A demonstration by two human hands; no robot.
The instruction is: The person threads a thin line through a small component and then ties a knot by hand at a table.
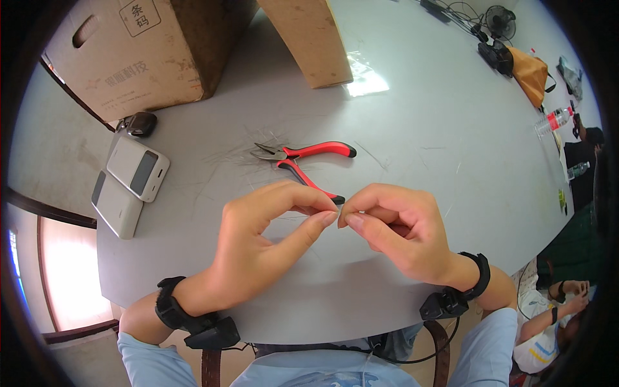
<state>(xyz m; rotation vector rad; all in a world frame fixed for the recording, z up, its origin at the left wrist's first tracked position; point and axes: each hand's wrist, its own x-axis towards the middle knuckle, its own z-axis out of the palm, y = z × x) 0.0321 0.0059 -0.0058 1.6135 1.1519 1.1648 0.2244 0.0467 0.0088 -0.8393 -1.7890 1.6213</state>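
Above the near middle of the grey table, my left hand and my right hand meet fingertip to fingertip. Thumb and forefinger are pinched together on each. A tiny pale speck shows between them, too small to name. Just beyond the fingers lie long-nose pliers with red and black handles, their jaws spread. Around the jaws is a loose scatter of thin, hair-like pieces, perhaps fine wire or pins. A few more thin strands rest to the right of the pliers.
Two white power banks lie at the left edge, near a small black case. A large cardboard box and a cardboard piece stand behind. Far right are an orange bag, a small fan and a bottle. Another person sits lower right.
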